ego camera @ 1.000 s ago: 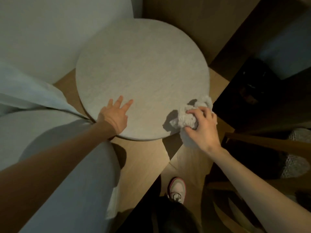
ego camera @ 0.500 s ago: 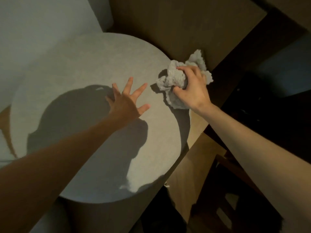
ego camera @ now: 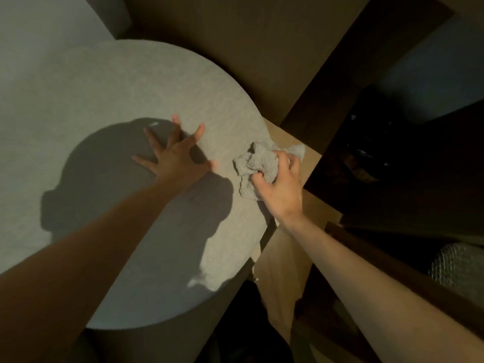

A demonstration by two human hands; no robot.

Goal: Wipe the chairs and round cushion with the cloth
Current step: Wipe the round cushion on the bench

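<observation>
The round cushion (ego camera: pixel 117 82) fills the left and middle of the view, a broad grey disc of felt-like fabric lying flat, its right rim curving from the far middle down toward the near edge. The left hand (ego camera: pixel 178 161) lies palm down on the cushion a little right of its centre, released, with all five fingers straight and spread wide, pressing on the fabric and holding nothing. The bare forearm runs back toward the near left corner. The right hand (ego camera: pixel 282 189) is at the cushion's right rim, fingers and thumb curled round the cloth (ego camera: pixel 252 163), which it grips as a crumpled grey wad. The cloth sits on the rim itself: most of it rests on the cushion's top just left of the knuckles, and a loose corner sticks out past the rim on the far right side of the hand, over the wooden floor (ego camera: pixel 282 263). The two hands are near each other but apart, with a strip of bare fabric between thumb and cloth. A dark shadow of the person's head and arms falls across the cushion's middle and near part. At the right edge a chair (ego camera: pixel 457 267) shows dimly, its woven seat blurred in the dark.
</observation>
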